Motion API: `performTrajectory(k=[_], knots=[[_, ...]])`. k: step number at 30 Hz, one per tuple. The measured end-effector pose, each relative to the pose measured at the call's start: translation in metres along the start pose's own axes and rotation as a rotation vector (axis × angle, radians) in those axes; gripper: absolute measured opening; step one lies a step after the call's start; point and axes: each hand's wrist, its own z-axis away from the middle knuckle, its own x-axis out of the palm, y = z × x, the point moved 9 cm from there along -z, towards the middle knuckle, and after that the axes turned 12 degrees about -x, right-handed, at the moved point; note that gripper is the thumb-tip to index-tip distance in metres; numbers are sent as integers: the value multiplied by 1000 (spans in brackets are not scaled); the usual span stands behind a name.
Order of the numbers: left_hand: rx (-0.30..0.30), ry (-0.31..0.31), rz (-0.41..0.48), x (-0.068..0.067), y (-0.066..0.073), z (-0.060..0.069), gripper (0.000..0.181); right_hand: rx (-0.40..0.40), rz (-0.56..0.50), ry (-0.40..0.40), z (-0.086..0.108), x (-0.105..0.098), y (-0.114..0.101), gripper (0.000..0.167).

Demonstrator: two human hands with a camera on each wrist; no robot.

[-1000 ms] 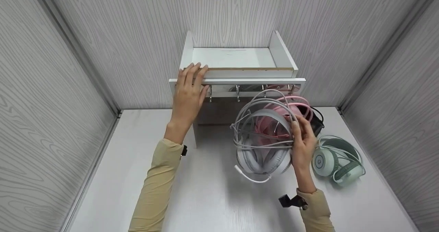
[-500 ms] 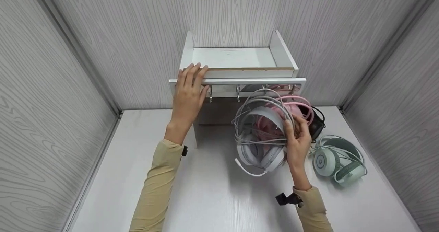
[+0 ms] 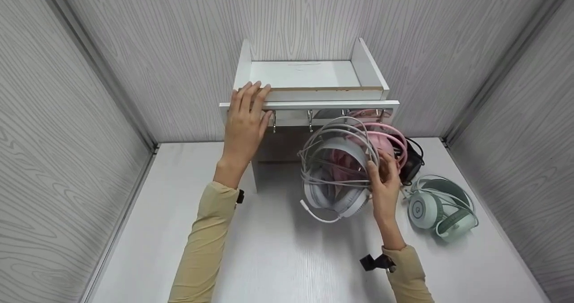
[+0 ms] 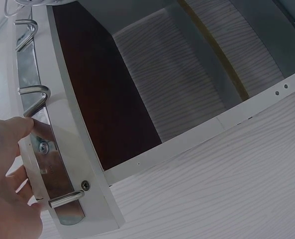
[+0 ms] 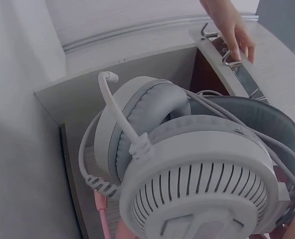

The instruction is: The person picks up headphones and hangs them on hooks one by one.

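A white-and-grey headset (image 3: 345,144) with a boom microphone and loops of cable is held up by my right hand (image 3: 384,184), whose thumb and fingers pinch its right side. Its slotted ear cup (image 5: 202,186) fills the right wrist view. The headset is in front of the right part of a white shelf's hook rail (image 3: 314,105). My left hand (image 3: 243,130) grips that rail at its left end, fingers over the top and thumb on the metal strip (image 4: 50,164). Whether the headset touches a hook (image 3: 310,120) cannot be made out.
Behind the held headset, a pink headset (image 3: 382,142) is at the rail's right end. A black object with a cable (image 3: 410,166) lies beyond it. On the tabletop (image 3: 269,249) to the right lies a green headset (image 3: 423,211). Wood-grain panels (image 3: 309,16) enclose the area.
My right hand has moved left and slightly up with the white-and-grey headset, whose ear cups and microphone are now higher in view. My left hand stays on the rail.
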Motion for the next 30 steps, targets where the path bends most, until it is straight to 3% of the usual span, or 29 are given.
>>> performTrajectory(k=[8,15,20,26,30], knots=[[-7,-12,15,2,-1,0,53,-91,137,-20,3,-12,-8,43],[-7,-5,26,0,-1,0,53,-273,135,120,5,-40,-38,21],[-13,-1,37,-1,-2,-1,53,-298,201,157,7,-50,-43,13],[-12,1,34,0,-2,0,53,-299,194,127,9,-59,-37,15],[-5,3,34,-1,-1,0,53,-291,221,125,10,-76,-30,18]])
